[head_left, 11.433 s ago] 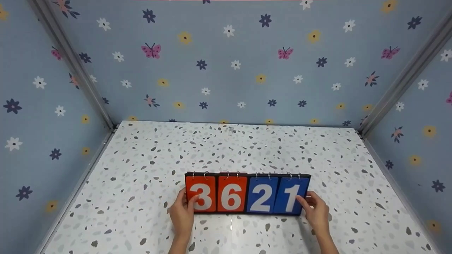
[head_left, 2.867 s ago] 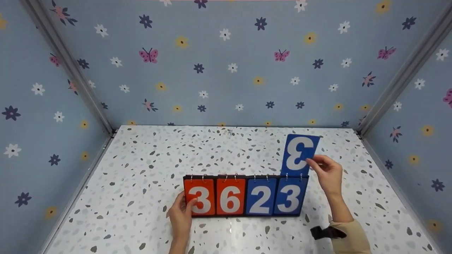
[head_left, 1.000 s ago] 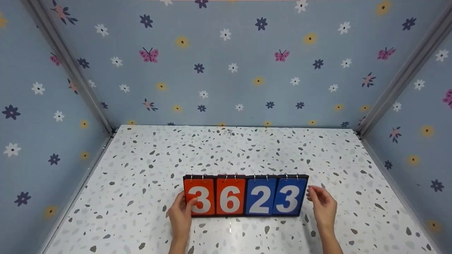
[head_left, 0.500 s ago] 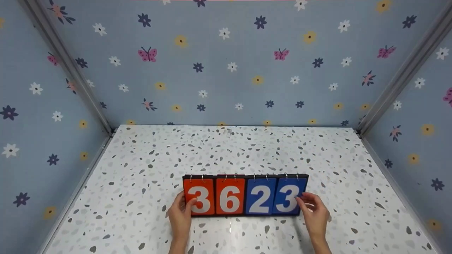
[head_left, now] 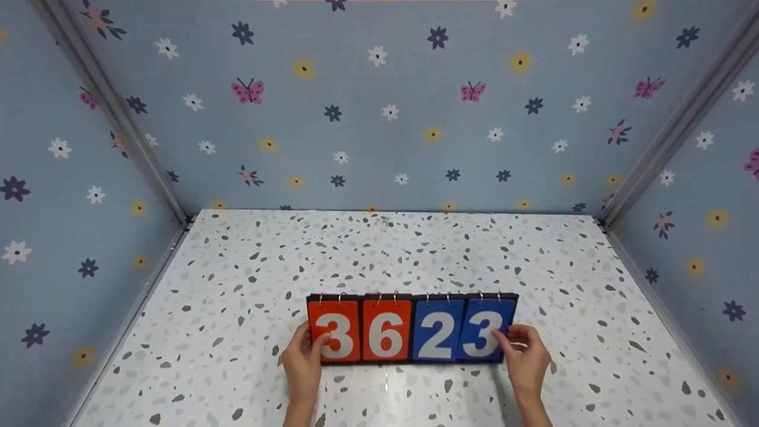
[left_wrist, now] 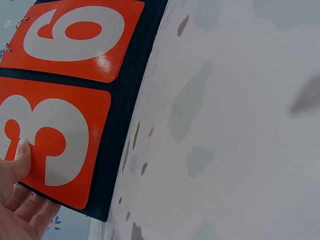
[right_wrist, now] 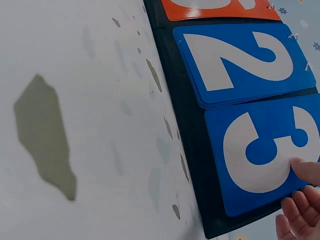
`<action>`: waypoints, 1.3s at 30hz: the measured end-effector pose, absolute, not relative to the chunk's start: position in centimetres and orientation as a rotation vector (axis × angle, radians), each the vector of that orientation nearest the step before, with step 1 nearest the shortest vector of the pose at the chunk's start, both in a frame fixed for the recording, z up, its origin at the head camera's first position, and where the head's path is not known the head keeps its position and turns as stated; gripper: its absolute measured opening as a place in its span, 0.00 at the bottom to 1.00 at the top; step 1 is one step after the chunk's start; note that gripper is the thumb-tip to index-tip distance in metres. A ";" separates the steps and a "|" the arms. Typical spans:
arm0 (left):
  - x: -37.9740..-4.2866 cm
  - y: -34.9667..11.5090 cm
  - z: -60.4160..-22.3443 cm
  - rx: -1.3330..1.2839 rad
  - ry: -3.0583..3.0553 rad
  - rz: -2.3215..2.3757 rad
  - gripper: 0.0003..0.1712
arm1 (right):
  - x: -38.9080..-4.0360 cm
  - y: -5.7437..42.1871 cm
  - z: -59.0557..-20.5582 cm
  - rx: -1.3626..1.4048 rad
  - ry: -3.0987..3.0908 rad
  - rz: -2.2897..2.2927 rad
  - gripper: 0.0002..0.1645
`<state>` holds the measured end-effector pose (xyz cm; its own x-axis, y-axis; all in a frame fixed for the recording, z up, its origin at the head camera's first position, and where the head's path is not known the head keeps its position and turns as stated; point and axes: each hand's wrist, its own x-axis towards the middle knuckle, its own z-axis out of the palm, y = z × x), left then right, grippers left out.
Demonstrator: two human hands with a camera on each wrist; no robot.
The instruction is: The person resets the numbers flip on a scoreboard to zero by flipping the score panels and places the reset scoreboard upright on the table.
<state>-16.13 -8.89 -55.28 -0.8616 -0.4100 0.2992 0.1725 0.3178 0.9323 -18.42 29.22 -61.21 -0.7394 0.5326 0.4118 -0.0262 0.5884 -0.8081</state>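
Observation:
A flip scoreboard stands on the speckled table, its black backing tilted and its number cards hung from metal rings. Two red cards read 3 and 6; two blue cards read 2 and 3. At its left end my left hand grips the edge, thumb on the red 3 card and fingers behind the backing. My right hand pinches the opposite end the same way, with the thumb on the blue 3 card. Several more blue cards show as a stack under the blue 2 card.
The white speckled table stretches behind and beside the scoreboard. Blue flowered panels enclose it at the back and on both sides, joined by grey metal corner posts.
Earlier the rightmost blue card read 1; my right hand flipped cards over the top until it read 3. It then came down and took hold of the right edge. My left hand stayed put.

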 end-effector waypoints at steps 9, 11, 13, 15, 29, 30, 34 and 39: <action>-16.2 -9.0 -55.2 0.212 -2.106 -1.568 0.19 | -18.7 30.2 -61.5 -0.423 -2.182 1.244 0.13; -16.2 -9.0 -55.3 0.211 -2.114 -1.550 0.19 | -18.6 30.3 -61.4 -0.431 -2.188 1.261 0.13; -16.2 -9.0 -55.3 0.214 -2.125 -1.528 0.19 | -18.5 30.3 -61.3 -0.453 -2.198 1.254 0.14; -16.3 -9.0 -55.3 0.221 -2.133 -1.514 0.19 | -17.9 30.1 -60.4 -0.422 -2.185 1.297 0.14; -16.2 -8.9 -55.2 0.239 -2.130 -1.525 0.20 | -14.3 29.0 -55.0 -0.256 -2.249 1.146 0.21; -16.2 -8.9 -55.2 0.236 -2.124 -1.525 0.20 | -14.3 29.2 -55.0 -0.232 -2.260 1.166 0.21; -16.2 -8.9 -55.3 0.224 -2.112 -1.518 0.19 | -15.4 32.0 -58.3 -0.128 -2.278 1.335 0.17; -16.1 -8.9 -55.4 0.216 -2.104 -1.517 0.19 | -15.6 34.1 -57.9 -0.025 -2.268 1.738 0.16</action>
<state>-16.15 -8.92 -55.41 -0.8457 -0.4233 0.3248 0.1745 0.3558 0.9181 -15.64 34.09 -57.91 -0.9598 0.1838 0.2121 -0.1570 0.2747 -0.9486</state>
